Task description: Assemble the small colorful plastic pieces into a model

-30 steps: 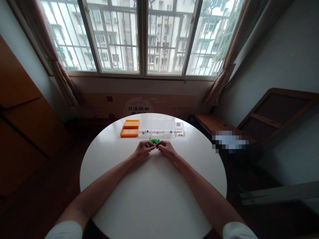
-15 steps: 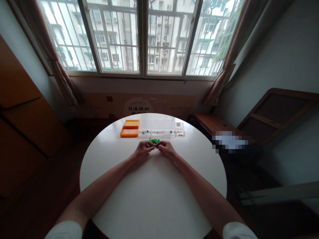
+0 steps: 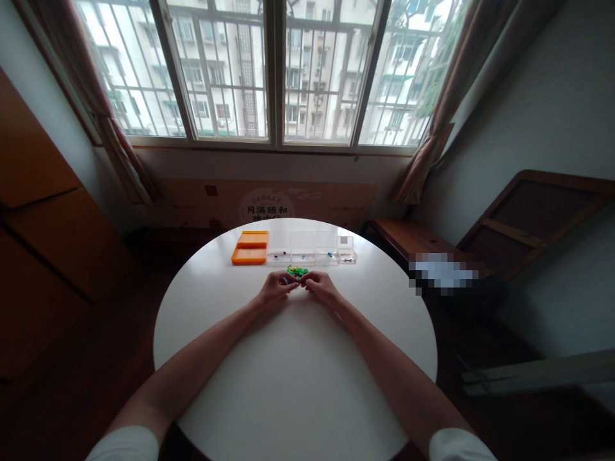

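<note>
A small pile of green and yellow pieces (image 3: pixel 296 271) lies on the white round table (image 3: pixel 298 371), just beyond my fingertips. My left hand (image 3: pixel 278 287) is closed in a pinch at the near side of the pile, with a bit of blue showing by its fingers. Close against it, my right hand (image 3: pixel 321 286) is pinched too, fingertips almost meeting the left ones. Whatever the fingers grip is too small to make out. Behind the pile stand open clear plastic boxes (image 3: pixel 302 256) holding a few tiny dark, green and blue pieces.
An open orange box (image 3: pixel 250 255) sits left of the clear boxes, and a smaller clear box (image 3: pixel 346 257) stands at their right end. A wooden bench (image 3: pixel 408 237) is beyond the table's right edge. A long printed carton (image 3: pixel 192 202) leans under the window.
</note>
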{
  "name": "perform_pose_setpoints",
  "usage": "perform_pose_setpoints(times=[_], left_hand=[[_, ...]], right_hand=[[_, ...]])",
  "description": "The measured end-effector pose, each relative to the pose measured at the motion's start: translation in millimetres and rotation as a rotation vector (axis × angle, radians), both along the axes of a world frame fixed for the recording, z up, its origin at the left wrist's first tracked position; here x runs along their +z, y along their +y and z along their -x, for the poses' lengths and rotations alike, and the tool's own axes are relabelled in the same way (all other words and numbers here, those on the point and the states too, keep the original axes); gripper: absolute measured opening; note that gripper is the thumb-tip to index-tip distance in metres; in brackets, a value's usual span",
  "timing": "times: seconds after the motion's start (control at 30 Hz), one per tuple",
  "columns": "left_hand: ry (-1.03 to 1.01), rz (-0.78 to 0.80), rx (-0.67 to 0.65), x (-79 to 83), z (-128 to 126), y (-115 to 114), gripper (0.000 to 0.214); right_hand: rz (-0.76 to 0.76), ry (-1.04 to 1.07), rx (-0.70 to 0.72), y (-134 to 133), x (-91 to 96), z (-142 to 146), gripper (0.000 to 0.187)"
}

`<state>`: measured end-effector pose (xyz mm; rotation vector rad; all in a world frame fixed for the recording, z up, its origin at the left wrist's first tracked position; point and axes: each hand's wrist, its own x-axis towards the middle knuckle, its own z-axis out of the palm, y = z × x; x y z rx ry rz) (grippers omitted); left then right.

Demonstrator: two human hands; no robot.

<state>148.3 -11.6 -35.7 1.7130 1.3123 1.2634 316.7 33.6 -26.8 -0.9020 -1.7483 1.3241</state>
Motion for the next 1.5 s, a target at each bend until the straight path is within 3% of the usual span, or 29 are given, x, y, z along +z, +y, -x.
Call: perform_pose_setpoints(times=[1.5], left_hand=[[-0.006,-0.009,0.013,-2.1,-0.1,1.1,0.032]], right_hand=[[0.007,0.041,0.009,1.2,-1.9,0.9,0.021]])
